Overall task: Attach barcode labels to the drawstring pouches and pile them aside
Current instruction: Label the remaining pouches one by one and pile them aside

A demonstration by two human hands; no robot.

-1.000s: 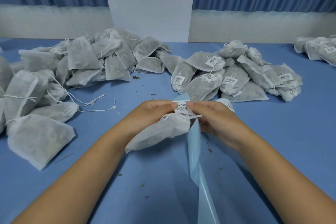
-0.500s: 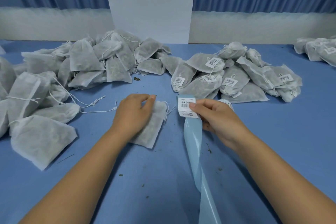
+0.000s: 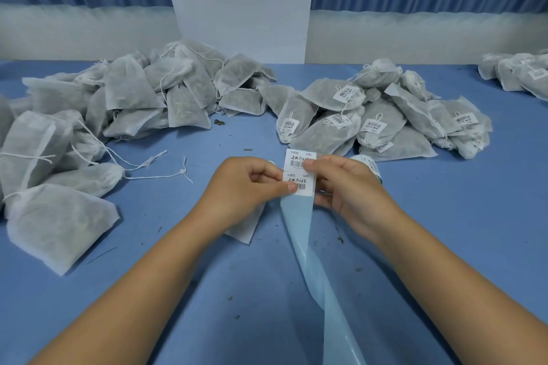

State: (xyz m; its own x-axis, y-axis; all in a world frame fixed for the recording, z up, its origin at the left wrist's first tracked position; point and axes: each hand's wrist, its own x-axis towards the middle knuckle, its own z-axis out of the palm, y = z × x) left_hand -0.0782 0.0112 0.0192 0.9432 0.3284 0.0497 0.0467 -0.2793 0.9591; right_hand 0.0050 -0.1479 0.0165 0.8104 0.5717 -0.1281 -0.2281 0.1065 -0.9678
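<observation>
Left hand [image 3: 246,187] pinches the left edge of the lower barcode label [image 3: 303,184] between thumb and forefinger. Right hand [image 3: 347,187] pinches the right edge of the upper label [image 3: 298,158], its other fingers curled underneath. Both labels are white rectangles printed with bars and script-like characters. They sit on a glossy pale-blue backing liner [image 3: 299,231] that trails, twisted, off the bottom edge. Whether the lower label has lifted from the liner cannot be determined.

One drawstring pouch [image 3: 246,231], of white non-woven fabric, lies flat on the blue table [image 3: 178,290]. It is mostly hidden beneath the left hand, and only its near corner shows. Unlabelled pouches [image 3: 148,92] are heaped at left with loose cords, and labelled pouches [image 3: 385,121] at right. A further group [image 3: 519,74] is cut off at the right edge.
</observation>
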